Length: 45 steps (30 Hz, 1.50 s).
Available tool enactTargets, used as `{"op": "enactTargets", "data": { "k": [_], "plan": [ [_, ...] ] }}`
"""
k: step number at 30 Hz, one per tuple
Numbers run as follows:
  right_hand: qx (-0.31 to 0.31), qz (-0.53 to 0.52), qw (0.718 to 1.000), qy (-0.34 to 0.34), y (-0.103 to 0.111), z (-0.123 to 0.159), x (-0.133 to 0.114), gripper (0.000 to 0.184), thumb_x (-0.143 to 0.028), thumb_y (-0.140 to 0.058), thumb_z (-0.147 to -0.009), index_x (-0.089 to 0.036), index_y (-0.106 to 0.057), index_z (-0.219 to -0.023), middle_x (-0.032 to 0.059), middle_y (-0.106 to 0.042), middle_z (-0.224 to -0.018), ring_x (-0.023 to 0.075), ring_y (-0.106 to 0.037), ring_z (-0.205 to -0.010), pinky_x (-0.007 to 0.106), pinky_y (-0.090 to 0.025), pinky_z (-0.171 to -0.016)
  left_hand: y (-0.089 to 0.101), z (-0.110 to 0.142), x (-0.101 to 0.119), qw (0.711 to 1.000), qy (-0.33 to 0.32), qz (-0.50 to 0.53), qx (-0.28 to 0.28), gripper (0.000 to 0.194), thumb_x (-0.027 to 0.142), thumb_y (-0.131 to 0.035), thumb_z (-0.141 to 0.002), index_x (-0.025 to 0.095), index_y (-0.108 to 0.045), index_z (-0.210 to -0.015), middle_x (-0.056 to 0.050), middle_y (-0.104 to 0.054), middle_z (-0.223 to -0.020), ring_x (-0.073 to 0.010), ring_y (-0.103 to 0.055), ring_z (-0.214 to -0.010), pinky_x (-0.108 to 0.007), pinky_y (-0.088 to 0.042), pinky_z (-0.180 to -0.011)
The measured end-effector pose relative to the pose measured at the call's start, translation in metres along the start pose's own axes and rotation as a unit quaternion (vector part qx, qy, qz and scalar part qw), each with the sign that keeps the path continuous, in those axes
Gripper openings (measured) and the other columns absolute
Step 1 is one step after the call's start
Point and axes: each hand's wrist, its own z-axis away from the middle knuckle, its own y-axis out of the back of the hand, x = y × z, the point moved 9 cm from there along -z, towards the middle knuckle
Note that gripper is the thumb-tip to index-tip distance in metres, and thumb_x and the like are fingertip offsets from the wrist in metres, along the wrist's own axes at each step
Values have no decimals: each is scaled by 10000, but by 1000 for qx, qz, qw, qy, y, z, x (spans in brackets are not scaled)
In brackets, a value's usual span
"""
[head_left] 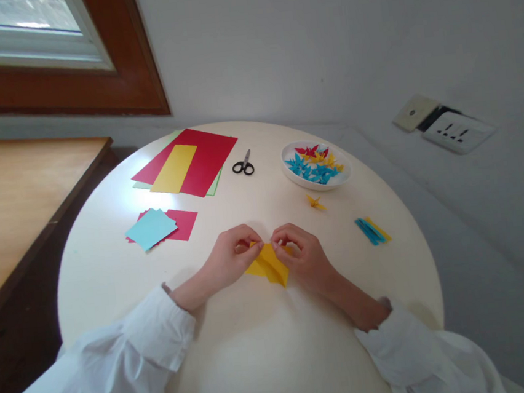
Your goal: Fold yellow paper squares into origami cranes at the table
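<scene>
A creased piece of yellow paper hangs between my two hands over the middle of the round table. My left hand pinches its upper left edge between thumb and forefinger. On the other side my right hand pinches the upper right edge, its fingers covering part of the sheet. The paper is partly folded, with its lower point towards me. Beyond my right hand lies a small folded yellow paper crane on the tabletop.
Folded cranes in blue, yellow and red fill a white plate. Black-handled scissors lie left of it. Large red sheets under a yellow strip, small light-blue squares, and narrow blue strips lie on the white table.
</scene>
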Motion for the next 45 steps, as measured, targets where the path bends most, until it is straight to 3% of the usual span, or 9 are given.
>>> {"op": "enactTargets", "data": {
  "k": [11, 30, 38, 45],
  "plan": [
    [48, 27, 998, 28, 16, -3, 1, 64, -186, -492, -780, -198, -534, -733, 27, -578, -763, 129, -551, -688, 253, -470, -597, 17, -2, 3, 997, 11, 12, 70, 118, 257, -541, -706, 149, -560, -662, -17, -573, -674, -124, -533, -631, -237, -438, -584],
    [66, 30, 997, 26, 22, -3, 3, 62, -212, -484, -790, -201, -533, -754, 35, -573, -781, 147, -562, -722, 263, -472, -603, 19, -1, 8, 995, -16, -1, 94, 123, 259, -549, -722, 152, -586, -672, -34, -603, -712, -140, -557, -686, -253, -453, -628],
    [106, -16, 994, -37, 38, -6, 27, 100, -273, -500, -774, -192, -541, -732, 31, -572, -767, 154, -557, -738, 274, -480, -635, 37, -4, 1, 985, 39, 73, 153, 165, 310, -604, -677, 149, -578, -652, -6, -577, -624, -125, -529, -595, -236, -414, -539],
    [41, -104, 988, -108, 16, -4, 39, 264, -425, -505, -780, -178, -587, -827, 47, -615, -800, 165, -590, -744, 285, -482, -652, 22, -4, -9, 977, 103, 150, 111, 200, 330, -636, -643, 136, -590, -650, 4, -579, -601, -113, -526, -566, -228, -405, -524]
  ]
}}
